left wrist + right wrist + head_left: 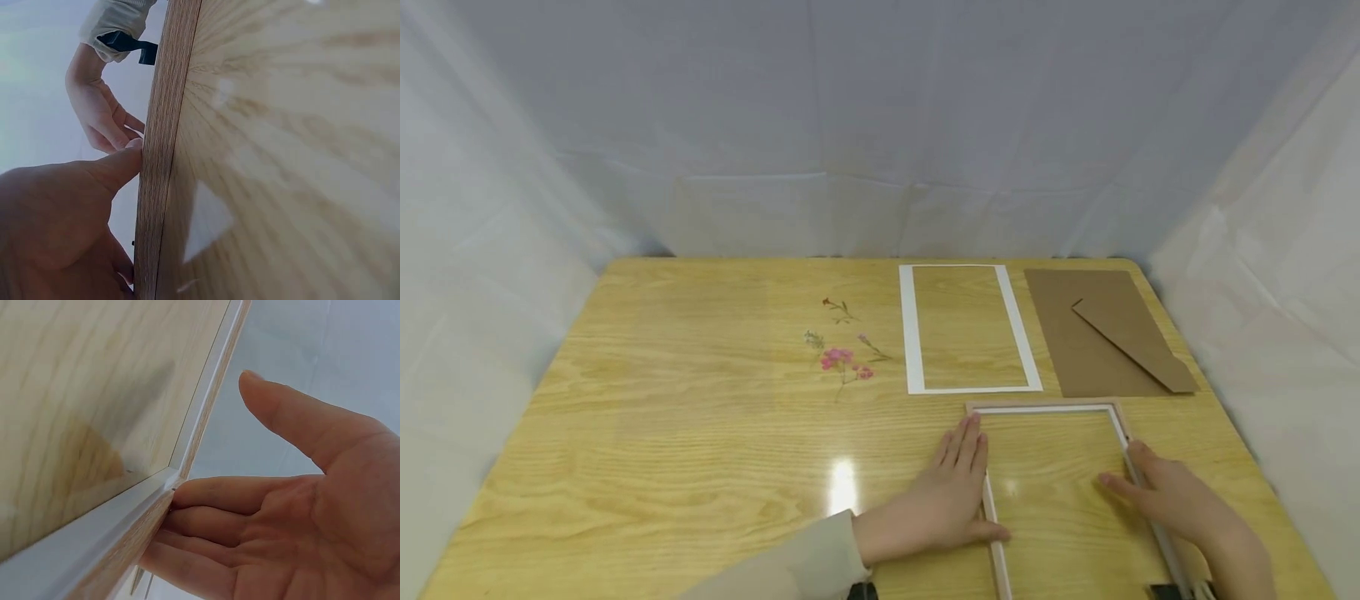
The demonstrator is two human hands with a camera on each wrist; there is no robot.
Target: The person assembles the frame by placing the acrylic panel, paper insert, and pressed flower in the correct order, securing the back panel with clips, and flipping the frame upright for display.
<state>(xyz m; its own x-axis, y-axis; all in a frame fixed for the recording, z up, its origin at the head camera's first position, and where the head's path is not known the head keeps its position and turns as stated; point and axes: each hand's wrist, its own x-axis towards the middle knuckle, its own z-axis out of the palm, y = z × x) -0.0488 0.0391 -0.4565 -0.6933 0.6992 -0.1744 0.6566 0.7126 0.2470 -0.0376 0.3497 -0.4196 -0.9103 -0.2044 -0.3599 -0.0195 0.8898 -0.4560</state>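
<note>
A light wooden picture frame (1048, 407) with a pale inner border is at the front right of the table. My left hand (951, 487) touches its left side, with fingers straight and the thumb across the bar. In the left wrist view, the left thumb (119, 164) meets the wooden edge. At the right side of the frame is my right hand (1183, 500); in the right wrist view its straight fingers (215, 525) touch the outer edge near a corner, while the thumb (281, 406) stands apart.
Behind the frame lie a white rectangular mat (910, 333) and a brown backing board (1060, 350) with a stand leg (1150, 362). Several pressed flowers (837, 358) lie mid-table. A faint transparent sheet (700, 350) appears to lie on the left. Pale curtains surround the table.
</note>
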